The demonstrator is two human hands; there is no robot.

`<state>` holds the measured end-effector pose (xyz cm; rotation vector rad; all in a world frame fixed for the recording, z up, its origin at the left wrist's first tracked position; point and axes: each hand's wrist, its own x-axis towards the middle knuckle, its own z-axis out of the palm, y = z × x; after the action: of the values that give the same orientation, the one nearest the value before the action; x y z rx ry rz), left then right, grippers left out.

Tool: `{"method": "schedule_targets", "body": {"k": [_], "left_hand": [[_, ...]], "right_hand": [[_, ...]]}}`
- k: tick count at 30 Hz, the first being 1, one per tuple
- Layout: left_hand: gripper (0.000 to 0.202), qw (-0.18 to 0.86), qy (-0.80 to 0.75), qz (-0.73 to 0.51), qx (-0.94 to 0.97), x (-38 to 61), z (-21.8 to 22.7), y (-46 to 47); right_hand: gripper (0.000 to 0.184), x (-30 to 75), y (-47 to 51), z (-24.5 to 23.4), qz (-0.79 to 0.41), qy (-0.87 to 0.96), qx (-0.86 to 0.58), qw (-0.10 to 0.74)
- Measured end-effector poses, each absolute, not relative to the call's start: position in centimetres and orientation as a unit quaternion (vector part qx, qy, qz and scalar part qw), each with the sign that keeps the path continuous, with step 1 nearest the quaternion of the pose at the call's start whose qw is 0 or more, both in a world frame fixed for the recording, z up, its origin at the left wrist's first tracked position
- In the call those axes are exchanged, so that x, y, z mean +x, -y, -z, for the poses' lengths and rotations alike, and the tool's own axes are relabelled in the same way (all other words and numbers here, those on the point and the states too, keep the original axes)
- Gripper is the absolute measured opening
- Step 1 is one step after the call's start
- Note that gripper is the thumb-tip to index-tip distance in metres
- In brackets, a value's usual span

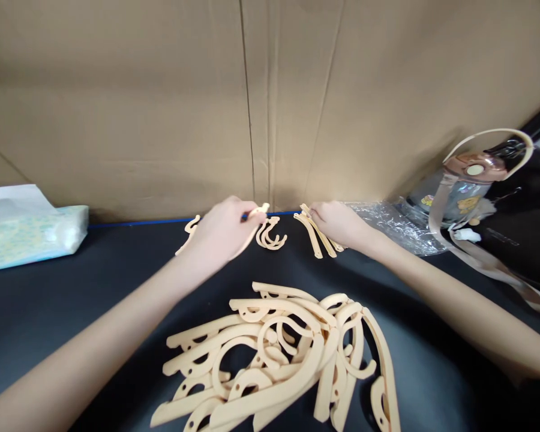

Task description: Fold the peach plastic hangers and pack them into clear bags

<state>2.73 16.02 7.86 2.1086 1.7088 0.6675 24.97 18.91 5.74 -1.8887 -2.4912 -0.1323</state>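
My left hand pinches a beige plastic hanger arm between thumb and fingers, raised slightly at the back of the black table. Just right of it lie several loose curved hanger hooks. My right hand is closed over the upper part of a small heap of loose hanger arms; its fingertips are mostly hidden, and it seems to grip one. Left of my left wrist lies another loose beige hanger arm. Nearer to me spreads a big pile of assembled folding hangers, with hooks and arms overlapping.
A cardboard wall rises behind the table. A tissue pack lies at the left. Crumpled clear plastic is behind my right forearm. A strapped water bottle stands at the right beside a black object.
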Motion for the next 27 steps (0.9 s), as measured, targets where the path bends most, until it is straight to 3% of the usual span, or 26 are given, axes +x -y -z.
{"method": "schedule_targets", "body": {"k": [4,13,16,21,27], "left_hand": [[0.019,0.162,-0.649,-0.196,0.717,-0.7,-6.5,-19.4],[0.037,0.041,-0.667,-0.123,0.734,-1.1,-6.1,-19.4],[0.033,0.081,-0.621,-0.059,0.778,-0.4,-7.5,-18.3],[0.027,0.239,-0.484,0.097,0.836,0.0,-8.4,-16.0],[0.023,0.25,-0.459,0.106,0.846,0.5,-7.5,-15.3]], "right_hand": [[0.028,24.5,-18.9,-5.0,0.083,0.766,-0.637,0.005],[0.023,24.5,-19.4,-3.6,0.142,0.741,-0.656,-0.011],[0.022,24.6,-19.7,-3.1,0.142,0.753,-0.643,-0.018],[0.026,24.4,-19.5,-2.6,0.142,0.771,-0.62,-0.016],[0.031,24.3,-19.4,-2.9,0.13,0.786,-0.605,-0.002]]}}
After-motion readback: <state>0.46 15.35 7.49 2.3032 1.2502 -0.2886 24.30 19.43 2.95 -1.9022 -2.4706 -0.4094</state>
